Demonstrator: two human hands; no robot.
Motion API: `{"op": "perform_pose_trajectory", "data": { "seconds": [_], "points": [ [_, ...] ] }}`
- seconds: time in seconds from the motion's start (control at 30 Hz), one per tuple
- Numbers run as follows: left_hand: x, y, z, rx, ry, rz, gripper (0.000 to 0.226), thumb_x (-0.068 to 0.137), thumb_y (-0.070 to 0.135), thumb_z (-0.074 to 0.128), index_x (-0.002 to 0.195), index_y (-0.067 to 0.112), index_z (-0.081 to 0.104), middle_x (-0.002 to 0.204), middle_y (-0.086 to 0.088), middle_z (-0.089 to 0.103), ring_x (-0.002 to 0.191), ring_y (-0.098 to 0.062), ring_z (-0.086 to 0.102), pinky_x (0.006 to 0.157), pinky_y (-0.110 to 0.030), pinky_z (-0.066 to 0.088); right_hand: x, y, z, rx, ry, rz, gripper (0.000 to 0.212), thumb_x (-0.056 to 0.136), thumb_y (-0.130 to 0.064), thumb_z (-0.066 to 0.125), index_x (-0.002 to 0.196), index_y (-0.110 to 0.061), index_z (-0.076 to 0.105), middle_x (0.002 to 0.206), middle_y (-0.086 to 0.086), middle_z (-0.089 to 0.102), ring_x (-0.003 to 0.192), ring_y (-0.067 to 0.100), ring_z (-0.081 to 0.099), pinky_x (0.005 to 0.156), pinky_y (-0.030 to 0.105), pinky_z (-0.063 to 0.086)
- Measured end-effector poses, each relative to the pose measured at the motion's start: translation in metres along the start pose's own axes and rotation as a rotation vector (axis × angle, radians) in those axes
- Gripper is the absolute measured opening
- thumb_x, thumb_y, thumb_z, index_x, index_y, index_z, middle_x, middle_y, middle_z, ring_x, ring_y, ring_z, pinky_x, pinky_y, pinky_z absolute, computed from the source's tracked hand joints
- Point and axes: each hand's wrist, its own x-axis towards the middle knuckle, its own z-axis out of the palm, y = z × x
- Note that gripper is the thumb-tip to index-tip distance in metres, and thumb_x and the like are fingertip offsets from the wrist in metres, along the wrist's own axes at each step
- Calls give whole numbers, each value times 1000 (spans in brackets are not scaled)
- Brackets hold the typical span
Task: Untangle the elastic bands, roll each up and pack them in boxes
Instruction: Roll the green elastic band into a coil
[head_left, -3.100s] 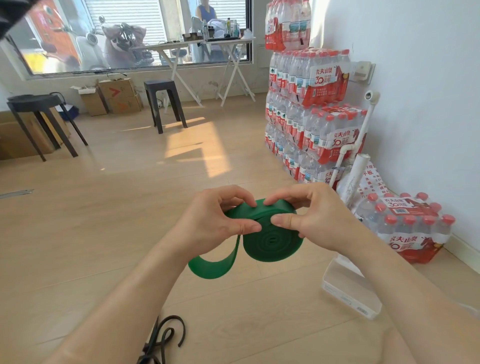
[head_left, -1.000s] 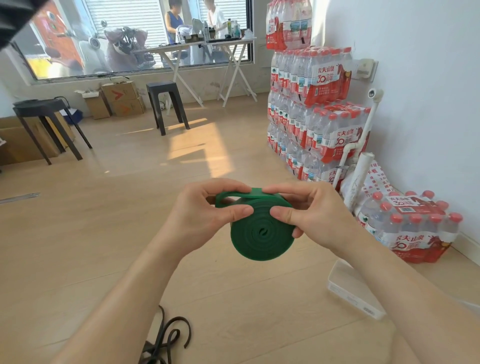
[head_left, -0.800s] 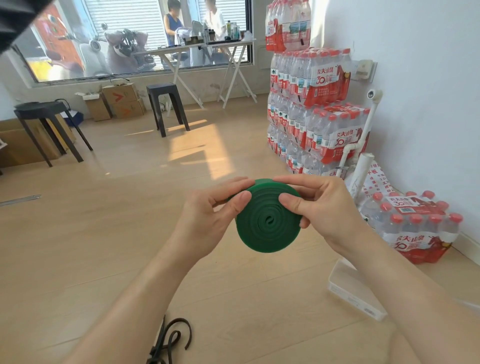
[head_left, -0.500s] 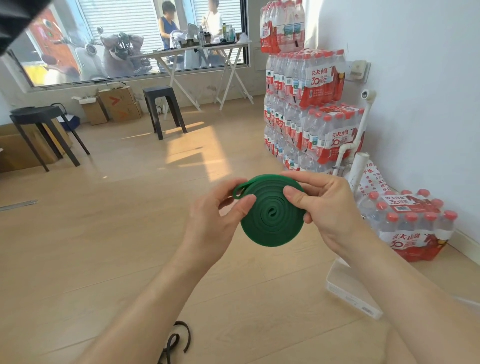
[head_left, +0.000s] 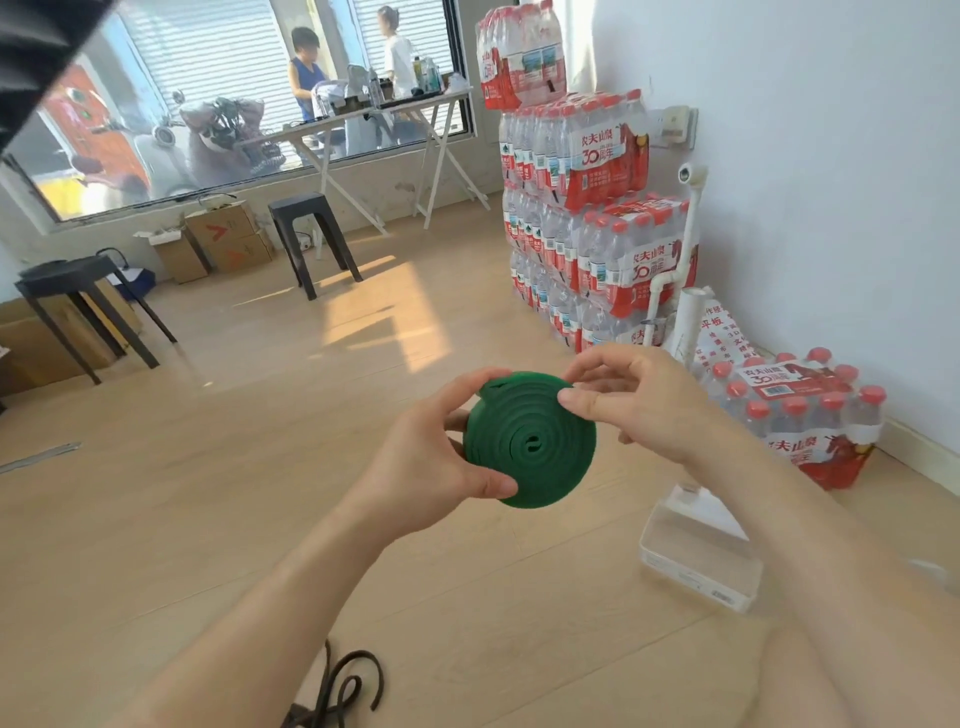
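The stacked water packs (head_left: 597, 156) read 农夫山泉 and 30周年, white on red. The floor pack (head_left: 800, 410) says the same. A white bag (head_left: 719, 332) beside it shows 平板.

Colours of objects in view.
Green rolled band (head_left: 530, 441); black loose band (head_left: 337, 691); white box (head_left: 691, 582); red-labelled bottle packs (head_left: 587, 208); pale wood-grain floor (head_left: 208, 493).

Just 1 view here, from a wide-angle camera worn on the person's head. It faces forward and down over the wooden floor (head_left: 208, 519) toward the window (head_left: 234, 104) on the far side, with the white wall (head_left: 831, 156) along its right. Both forearms enter from the bottom edge. The left hand (head_left: 426, 462) and right hand (head_left: 644, 400), holding the rolled green band (head_left: 535, 441), sit close under the lens at mid-frame. The black stool (head_left: 306, 228) and stacked water bottles (head_left: 587, 218) stand well beyond.
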Motion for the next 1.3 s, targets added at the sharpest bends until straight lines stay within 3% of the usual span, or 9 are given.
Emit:
{"op": "perform_pose_trajectory", "data": {
  "seconds": [0.13,0.4,0.53,0.73,0.87,0.97,1.07,1.17,1.3],
  "points": [
    [15,19,25,78,-198,33,86,59,-12,80,110,53,56,97,15,68,75,-12,70,66,-27,58,-18,-3,-45,-254,-193,29,20,81,-29,76,89,-23,59,91,-4,72,84,17,68,51,20,46],
    [87,38,115,96,-439,76,84,62,-14,77,111,51,59,90,19,71,81,-2,68,65,-27,58,-51,69,-107,1,86,39,39,79,-18,78,111,-39,66,88,-14,75,63,5,67,49,22,48],
    [115,21,160,59,-545,1,83,68,-17,71,117,48,53,96,15,68,82,-1,65,65,-23,56,-49,117,-119,100,231,104,37,81,-11,76,97,-42,66,73,-16,74,62,0,67,44,14,43],
    [138,-49,224,-22,-696,-127,85,77,-14,64,126,52,39,119,6,57,97,-10,61,68,-23,57,-41,206,-112,137,314,303,37,79,-7,76,105,-33,71,91,2,76,83,18,73,63,28,55],
    [141,-111,269,-69,-797,-255,72,86,7,66,134,52,36,131,10,47,104,-15,62,80,-27,55,-52,264,-101,59,350,496,38,78,-10,78,109,-30,71,99,-1,73,89,12,69,80,35,58],
    [147,-158,302,149,-709,-191,58,89,17,60,140,38,39,143,8,44,124,-13,49,103,-30,42,-69,301,-104,10,380,633,33,78,-12,78,102,-34,71,92,-8,71,87,5,65,77,26,53],
    [149,-199,337,564,-809,-27,61,88,5,47,146,19,33,153,0,31,141,-18,26,111,-26,22,-87,331,-109,4,405,738,31,79,-11,77,98,-34,70,91,-5,74,84,10,70,76,28,55],
    [144,-234,360,798,-898,-13,71,88,6,44,151,20,15,157,-5,16,145,-22,10,117,-44,11,-93,349,-106,24,428,797,30,80,-7,76,99,-30,71,89,-2,75,82,15,71,77,33,56],
    [144,-267,364,966,-765,38,46,93,18,47,137,28,41,132,3,50,128,-20,39,111,-52,15,-82,361,-95,58,445,806,30,80,-6,75,89,-34,69,83,-1,74,72,11,70,62,24,52]
  ]
}}
